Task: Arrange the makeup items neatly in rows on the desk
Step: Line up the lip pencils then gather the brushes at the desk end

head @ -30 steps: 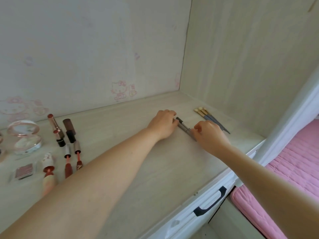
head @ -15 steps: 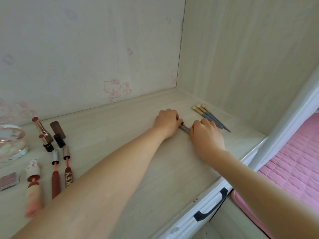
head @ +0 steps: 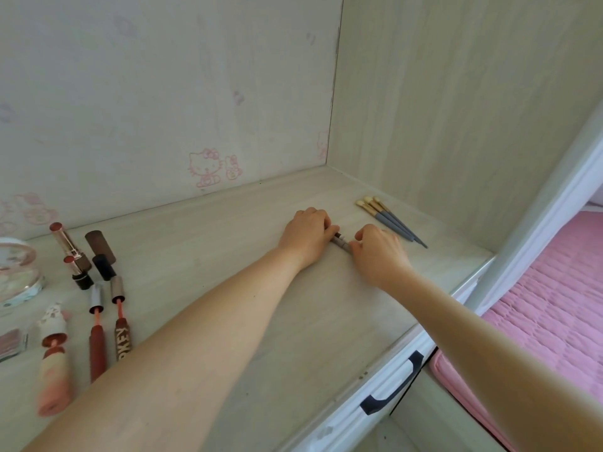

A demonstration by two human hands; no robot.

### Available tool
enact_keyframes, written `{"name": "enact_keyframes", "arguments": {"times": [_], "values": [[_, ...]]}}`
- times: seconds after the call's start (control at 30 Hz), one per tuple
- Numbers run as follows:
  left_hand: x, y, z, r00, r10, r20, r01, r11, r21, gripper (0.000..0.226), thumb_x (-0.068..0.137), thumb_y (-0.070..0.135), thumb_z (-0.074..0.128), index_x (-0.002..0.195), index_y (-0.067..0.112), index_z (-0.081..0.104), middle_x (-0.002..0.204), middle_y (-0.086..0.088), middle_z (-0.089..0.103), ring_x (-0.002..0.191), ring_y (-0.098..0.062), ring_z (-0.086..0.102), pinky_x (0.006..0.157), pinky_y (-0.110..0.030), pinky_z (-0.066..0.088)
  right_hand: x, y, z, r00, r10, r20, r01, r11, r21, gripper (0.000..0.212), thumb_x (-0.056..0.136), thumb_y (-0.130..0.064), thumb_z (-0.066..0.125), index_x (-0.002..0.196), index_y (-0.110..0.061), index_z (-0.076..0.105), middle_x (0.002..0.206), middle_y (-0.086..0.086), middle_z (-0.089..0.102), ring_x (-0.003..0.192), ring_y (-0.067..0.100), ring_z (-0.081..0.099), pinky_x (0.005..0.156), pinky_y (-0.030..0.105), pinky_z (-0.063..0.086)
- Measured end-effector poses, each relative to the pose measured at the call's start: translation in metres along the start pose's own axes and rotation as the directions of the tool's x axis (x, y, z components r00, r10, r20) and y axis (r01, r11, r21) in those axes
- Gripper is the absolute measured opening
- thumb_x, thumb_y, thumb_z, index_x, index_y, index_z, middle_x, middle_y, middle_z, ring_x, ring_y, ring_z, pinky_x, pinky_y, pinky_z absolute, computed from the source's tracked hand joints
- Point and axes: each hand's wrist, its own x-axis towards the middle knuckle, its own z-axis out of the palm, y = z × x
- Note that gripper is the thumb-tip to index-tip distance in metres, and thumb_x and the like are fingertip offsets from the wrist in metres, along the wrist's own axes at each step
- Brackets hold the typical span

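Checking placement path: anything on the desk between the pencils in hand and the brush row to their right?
Nothing visible. Left hand and right hand hold the makeup pencils; bare desk separates them from the grey-handled brushes.

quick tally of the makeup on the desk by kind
Brushes: 3
Open lipsticks: 2
Loose lipstick caps: 2
Lip gloss tubes: 3
Compacts: 2
Pencils held by both hands: at least 1
Total: at least 13
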Motion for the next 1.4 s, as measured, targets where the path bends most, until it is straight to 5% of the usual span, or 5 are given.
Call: {"name": "enact_keyframes", "arguments": {"times": [0.43,0.73,0.87,1.2,1.4], "values": [[-0.009,0.013,-0.016,0.989,-0.140,-0.054,0.114,0.934,-0.340,0.019,0.090,0.027,0.060,0.104,0.014,0.064,0.111,-0.001,0.062,0.106,-0.018,0.053,0.083,-0.026,0.039,-0.007,-0.001,-0.008,0.979,-0.038,-0.202,0.057,0.994,0.090,0.025,0.093,-0.024,0.057,0.117,-0.016,0.061,0.119,0.006,0.057,0.106,0.027,0.053,0.083,0.037,0.048],[-0.046,0.031,-0.067,0.924,-0.375,-0.083,0.167,0.587,-0.792,0.021,0.083,0.020,0.069,0.102,0.012,0.063,0.096,-0.004,0.072,0.089,-0.011,0.065,0.074,-0.022,0.047,-0.041,-0.037,-0.022,0.936,-0.029,-0.350,0.208,0.848,0.487,0.015,0.086,-0.023,0.069,0.093,-0.020,0.056,0.085,-0.007,0.057,0.075,0.015,0.055,0.058,0.018,0.038],[-0.075,0.023,-0.092,0.886,-0.460,-0.052,0.174,0.436,-0.883,0.021,0.078,0.017,0.075,0.096,0.011,0.065,0.086,-0.007,0.074,0.090,-0.018,0.070,0.091,-0.032,0.052,-0.069,-0.057,-0.025,0.958,-0.002,-0.286,0.181,0.778,0.602,0.013,0.085,-0.025,0.070,0.089,-0.019,0.060,0.083,-0.006,0.063,0.073,0.013,0.060,0.058,0.020,0.040],[-0.164,-0.010,-0.163,0.876,-0.479,-0.066,0.077,0.274,-0.959,0.017,0.088,0.011,0.066,0.102,0.001,0.067,0.089,-0.008,0.072,0.085,-0.017,0.068,0.086,-0.031,0.053,-0.149,-0.115,-0.017,0.994,-0.057,-0.095,0.110,0.600,0.792,0.006,0.085,-0.014,0.067,0.088,-0.020,0.066,0.077,-0.001,0.071,0.071,0.011,0.068,0.070,0.034,0.057],[-0.216,-0.027,-0.200,0.856,-0.511,-0.082,0.003,0.165,-0.986,0.002,0.091,0.008,0.061,0.092,0.006,0.063,0.083,-0.006,0.069,0.078,-0.018,0.067,0.081,-0.032,0.056,-0.190,-0.156,-0.010,0.991,-0.132,-0.034,0.099,0.523,0.847,0.010,0.085,-0.008,0.066,0.089,-0.017,0.066,0.079,0.000,0.073,0.068,0.009,0.066,0.063,0.023,0.052]]}}
